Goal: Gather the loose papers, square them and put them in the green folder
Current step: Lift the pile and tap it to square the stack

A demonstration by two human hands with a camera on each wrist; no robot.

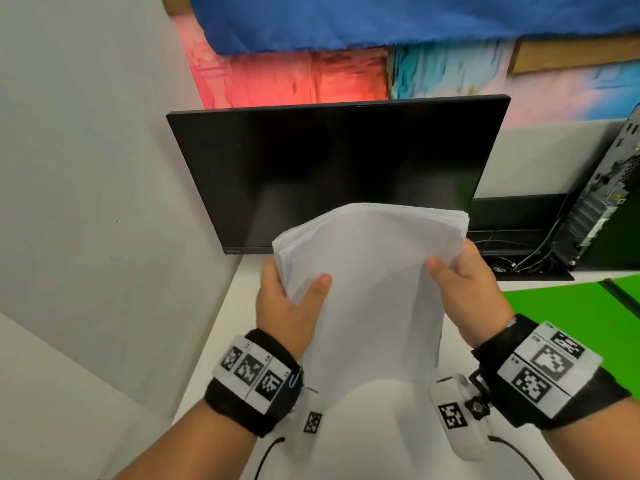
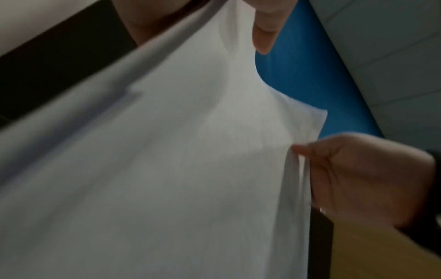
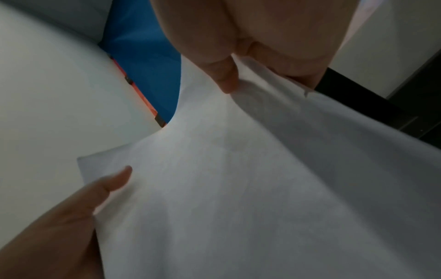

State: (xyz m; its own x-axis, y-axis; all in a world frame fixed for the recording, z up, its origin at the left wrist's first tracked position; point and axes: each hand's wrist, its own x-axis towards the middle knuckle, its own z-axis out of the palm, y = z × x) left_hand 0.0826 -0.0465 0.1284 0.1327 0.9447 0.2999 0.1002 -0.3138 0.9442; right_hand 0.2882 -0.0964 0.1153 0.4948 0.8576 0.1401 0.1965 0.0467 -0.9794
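A stack of white papers (image 1: 372, 282) stands upright above the white desk, in front of the monitor, its top bowed and several sheet edges fanned. My left hand (image 1: 291, 299) grips the stack's left edge, thumb across the front. My right hand (image 1: 464, 289) grips the right edge, thumb on the front as well. In the left wrist view the papers (image 2: 190, 169) fill the frame, with my right hand (image 2: 362, 181) pinching their edge. The right wrist view shows the papers (image 3: 238, 188), my right thumb (image 3: 226, 75) on them and my left hand (image 3: 78, 217). The green folder (image 1: 568, 310) lies open on the desk at the right.
A black monitor (image 1: 332, 168) stands close behind the papers. A grey partition wall (image 1: 86, 185) closes the left side. A computer case (image 1: 602, 188) with cables stands at the back right. The white desk (image 1: 235, 306) shows beside my left hand.
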